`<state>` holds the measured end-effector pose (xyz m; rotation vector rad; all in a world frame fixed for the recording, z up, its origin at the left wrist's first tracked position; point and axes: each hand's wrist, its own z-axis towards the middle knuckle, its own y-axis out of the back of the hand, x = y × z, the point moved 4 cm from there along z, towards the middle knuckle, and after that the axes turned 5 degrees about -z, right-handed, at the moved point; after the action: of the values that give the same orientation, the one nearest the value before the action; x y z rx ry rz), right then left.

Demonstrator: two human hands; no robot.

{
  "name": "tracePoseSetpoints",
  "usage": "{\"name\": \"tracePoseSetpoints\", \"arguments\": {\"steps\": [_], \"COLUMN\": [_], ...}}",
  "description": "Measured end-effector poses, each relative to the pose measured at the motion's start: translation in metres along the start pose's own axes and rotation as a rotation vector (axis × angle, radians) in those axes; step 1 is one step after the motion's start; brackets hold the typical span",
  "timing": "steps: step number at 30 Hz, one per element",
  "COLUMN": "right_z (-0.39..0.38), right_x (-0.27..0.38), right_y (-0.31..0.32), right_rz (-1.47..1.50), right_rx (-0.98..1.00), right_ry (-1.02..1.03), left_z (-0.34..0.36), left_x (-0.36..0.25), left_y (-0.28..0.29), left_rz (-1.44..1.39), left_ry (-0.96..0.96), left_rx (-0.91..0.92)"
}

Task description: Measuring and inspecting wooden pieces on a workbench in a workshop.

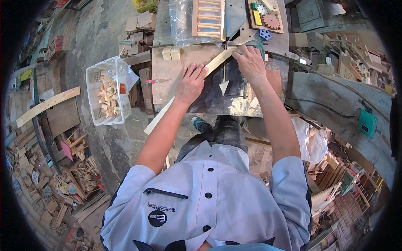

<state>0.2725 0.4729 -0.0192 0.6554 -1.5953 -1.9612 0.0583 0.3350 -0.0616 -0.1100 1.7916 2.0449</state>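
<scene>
A long pale wooden strip [217, 62] lies slantwise across the worktable [167, 85], its near end sticking out past the left side of the table edge. My left hand [192, 83] rests over the strip's middle and grips it, fingers laid across the top. At the strip's far end, my right hand [250, 62] has its fingers bent down around the wood; the fingertips are partly hidden. Beside it sits a small ridged wooden piece [231, 47]. Between my hands, a pale arrow-shaped piece [224, 87] points toward me on the dark tabletop.
Small wooden blocks [171, 53] stand at the table's left. Beyond are a slatted wooden frame [208, 19] and a tray of coloured gears [270, 21]. A white crate [94, 100] of wood offcuts stands left. A green switch box [367, 124] is at right.
</scene>
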Motion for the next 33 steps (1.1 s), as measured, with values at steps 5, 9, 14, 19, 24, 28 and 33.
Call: {"name": "tracePoseSetpoints", "arguments": {"steps": [5, 9, 14, 19, 24, 28, 33], "right_z": [0.011, 0.023, 0.037, 0.04, 0.025, 0.004, -0.023], "right_x": [-0.007, -0.015, -0.025, -0.024, -0.013, -0.002, 0.019], "right_y": [-0.005, -0.01, -0.018, -0.018, -0.01, -0.009, 0.0], "right_rz": [-0.014, -0.03, -0.036, -0.045, -0.026, 0.001, 0.039], "right_rx": [-0.01, 0.011, 0.015, 0.011, -0.012, -0.021, -0.049], "right_ry": [-0.002, -0.01, -0.022, -0.041, -0.017, -0.014, -0.071], "left_z": [0.012, 0.026, 0.041, 0.045, 0.026, 0.003, -0.024], "left_x": [0.007, 0.013, 0.02, 0.023, 0.016, 0.004, -0.011], "left_y": [-0.001, -0.004, -0.006, -0.007, -0.006, -0.006, 0.001], "left_rz": [-0.009, 0.001, 0.008, 0.018, 0.004, -0.014, -0.019], "left_ry": [-0.003, -0.006, -0.009, -0.011, 0.008, 0.015, 0.01], "left_rx": [-0.005, -0.002, -0.017, -0.021, -0.012, 0.0, 0.007]}}
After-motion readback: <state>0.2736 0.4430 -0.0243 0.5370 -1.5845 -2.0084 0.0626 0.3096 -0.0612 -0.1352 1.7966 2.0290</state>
